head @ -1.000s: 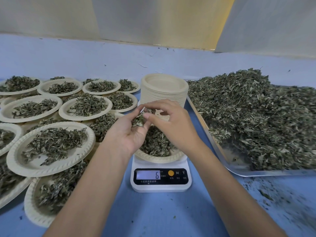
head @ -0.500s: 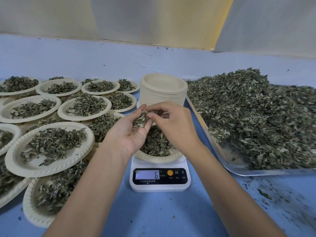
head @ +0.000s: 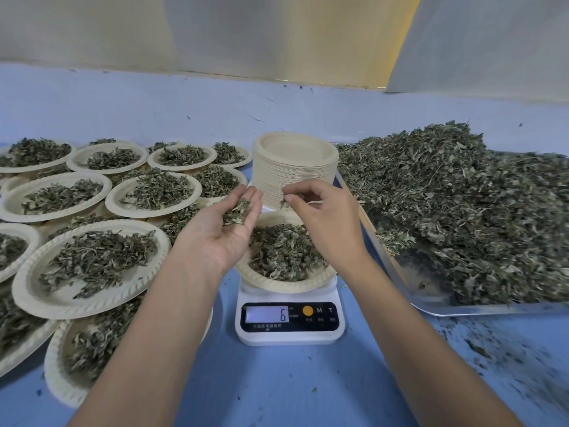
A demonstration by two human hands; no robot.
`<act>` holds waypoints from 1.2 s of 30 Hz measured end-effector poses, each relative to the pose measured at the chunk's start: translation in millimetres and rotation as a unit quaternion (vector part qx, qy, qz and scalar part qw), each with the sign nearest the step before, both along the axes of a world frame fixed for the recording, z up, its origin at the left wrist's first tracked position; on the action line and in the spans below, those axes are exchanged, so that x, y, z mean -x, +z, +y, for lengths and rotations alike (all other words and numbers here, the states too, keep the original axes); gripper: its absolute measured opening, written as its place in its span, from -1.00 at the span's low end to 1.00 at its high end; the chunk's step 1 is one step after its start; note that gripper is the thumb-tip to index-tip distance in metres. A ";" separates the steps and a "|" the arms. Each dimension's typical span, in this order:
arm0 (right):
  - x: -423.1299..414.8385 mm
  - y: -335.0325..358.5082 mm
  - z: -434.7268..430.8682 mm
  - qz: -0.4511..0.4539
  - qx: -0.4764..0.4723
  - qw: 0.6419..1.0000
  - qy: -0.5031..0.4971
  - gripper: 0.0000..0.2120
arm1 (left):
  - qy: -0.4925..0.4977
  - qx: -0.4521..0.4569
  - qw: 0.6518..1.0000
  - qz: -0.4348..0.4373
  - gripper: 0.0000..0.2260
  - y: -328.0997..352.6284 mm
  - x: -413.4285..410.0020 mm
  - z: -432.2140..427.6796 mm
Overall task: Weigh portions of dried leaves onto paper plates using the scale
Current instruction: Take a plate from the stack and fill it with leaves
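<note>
**One more plate being topped up on the scale, with many portions already weighed**

The view looks down from the person's head at a blue tabletop (head: 277,392). In the centre, a white digital scale (head: 289,337) carries a paper plate (head: 286,285) holding a mound of dried leaves (head: 283,257). The display (head: 267,314) shows 6.

Above the plate, the left hand (head: 228,232) lies palm up. Its fingers are released and nearly straight, cradling a small clump (head: 237,211) of leaf. The right hand (head: 326,223) is just beside it, with thumb and fingers (head: 308,187) grasping a pinch of leaves (head: 284,201) over the plate's far edge.

To the left, many filled plates (head: 37,300) overlap one another, so a good share of the job looks done. Plenty seems left as well. A tall stack of empty plates (head: 294,177) stands behind the scale, and a metal tray (head: 431,308) on the right is heaped with loose leaves (head: 462,211).

This portion appears to be in fine adjustment, a pinch at a time. The target weight is not shown.
</note>
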State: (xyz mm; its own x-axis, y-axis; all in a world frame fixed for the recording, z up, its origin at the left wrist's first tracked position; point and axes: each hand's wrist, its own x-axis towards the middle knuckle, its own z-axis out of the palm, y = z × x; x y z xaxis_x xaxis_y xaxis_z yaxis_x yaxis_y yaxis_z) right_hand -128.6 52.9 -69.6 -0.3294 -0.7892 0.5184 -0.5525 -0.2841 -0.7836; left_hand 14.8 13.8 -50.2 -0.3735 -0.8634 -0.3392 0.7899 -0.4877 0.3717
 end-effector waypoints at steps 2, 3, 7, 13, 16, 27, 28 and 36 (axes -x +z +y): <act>0.7 -1.1 -0.5 0.003 -0.007 1.000 0.005 -0.90 | 0.000 0.001 1.000 -0.002 -0.87 -0.7 0.8 0.0; 1.1 -1.3 -0.7 0.005 -0.009 1.000 0.007 -0.90 | 0.000 0.001 1.000 -0.005 -0.88 -1.1 1.1 -0.2; 2.6 -1.2 -0.6 0.002 -0.017 1.000 0.018 -0.90 | -0.002 -0.001 1.000 -0.012 -0.88 -1.7 1.5 -0.2; 3.2 -2.6 -1.7 0.004 -0.025 1.000 0.013 -0.91 | -0.001 -0.012 1.000 -0.007 -0.88 0.3 0.7 -0.2; 2.4 -2.2 -1.5 -0.001 -0.022 1.000 0.017 -0.89 | 0.000 -0.013 1.000 -0.009 -0.88 1.4 1.1 0.9; 12.8 5.2 0.1 -0.447 -0.042 0.889 0.087 -0.90 | -0.027 0.043 0.998 -0.046 -0.80 12.5 46.3 15.5; 18.6 5.8 1.1 -0.473 -0.037 0.876 0.084 -0.90 | -0.024 0.047 0.998 -0.047 -0.78 13.5 55.1 16.6; 67.0 5.1 20.8 -0.640 0.001 0.769 0.013 -0.85 | -0.024 0.070 0.990 -0.116 -0.74 2.6 153.6 29.1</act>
